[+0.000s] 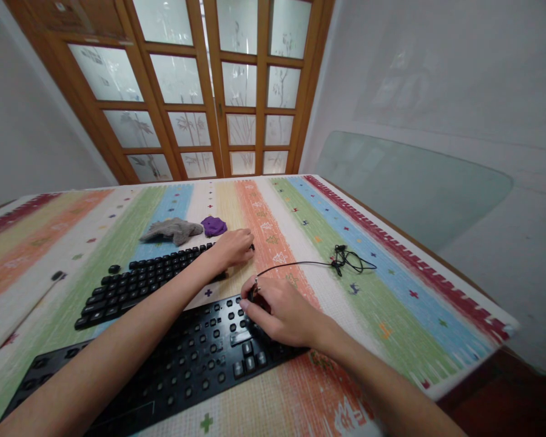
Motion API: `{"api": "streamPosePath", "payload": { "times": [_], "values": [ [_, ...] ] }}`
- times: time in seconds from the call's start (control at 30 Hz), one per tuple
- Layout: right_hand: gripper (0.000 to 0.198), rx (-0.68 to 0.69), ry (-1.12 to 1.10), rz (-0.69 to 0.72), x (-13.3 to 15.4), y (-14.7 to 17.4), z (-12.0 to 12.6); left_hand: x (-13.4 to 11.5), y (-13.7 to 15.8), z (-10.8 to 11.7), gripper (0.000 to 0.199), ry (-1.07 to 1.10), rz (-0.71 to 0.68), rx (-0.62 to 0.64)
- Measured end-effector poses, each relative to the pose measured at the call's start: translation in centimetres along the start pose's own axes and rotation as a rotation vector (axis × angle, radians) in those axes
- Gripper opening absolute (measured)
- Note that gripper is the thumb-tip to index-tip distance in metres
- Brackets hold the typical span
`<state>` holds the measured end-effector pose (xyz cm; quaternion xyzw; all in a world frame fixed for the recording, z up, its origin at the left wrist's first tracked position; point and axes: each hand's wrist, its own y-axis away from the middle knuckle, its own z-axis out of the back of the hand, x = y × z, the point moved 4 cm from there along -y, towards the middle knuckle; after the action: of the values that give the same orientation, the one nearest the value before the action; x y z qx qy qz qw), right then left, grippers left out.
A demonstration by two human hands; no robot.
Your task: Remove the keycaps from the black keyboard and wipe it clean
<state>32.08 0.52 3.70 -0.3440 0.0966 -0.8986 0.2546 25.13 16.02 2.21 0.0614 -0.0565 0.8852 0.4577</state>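
Observation:
A black keyboard base (182,370) lies at a slant in front of me, most of its keys off and showing rows of round key posts. Several keycaps remain at its right end. Behind it, loose black keycaps (141,282) are laid out in rows. My left hand (236,247) reaches across to the right end of those rows, its fingers closed around a black keycap (252,247). Over the base's upper right corner is my right hand (279,309), thumb and fingers pinched together on something small and dark that I cannot make out. The left forearm hides part of the base and keycaps.
Beyond the keycaps lie a grey cloth (175,230) and a purple crumpled thing (214,226). A black cable (346,260) runs from the right hand to a tangled bundle. On the left is a white brush-like stick (27,312). A striped cloth (391,303) covers the table.

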Motion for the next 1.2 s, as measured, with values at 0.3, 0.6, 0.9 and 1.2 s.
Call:
{"api": "streamPosePath", "payload": {
  "times": [0.3,0.6,0.9,1.2],
  "values": [
    [0.013,0.009,-0.005,-0.006,-0.17,-0.01,-0.22,0.41,-0.04,-0.48,0.021,0.018,0.005,-0.003],
    [0.013,0.012,0.005,-0.005,-0.18,0.04,-0.16,0.47,0.19,-0.32,0.020,0.024,0.002,-0.024],
    [0.013,0.008,-0.005,0.001,0.09,-0.05,-0.05,0.36,-0.05,-0.37,0.018,0.044,-0.027,-0.053],
    [0.013,0.007,0.002,0.000,0.03,-0.05,0.04,0.77,-0.25,-0.93,0.018,0.077,-0.015,-0.069]
  ]
}}
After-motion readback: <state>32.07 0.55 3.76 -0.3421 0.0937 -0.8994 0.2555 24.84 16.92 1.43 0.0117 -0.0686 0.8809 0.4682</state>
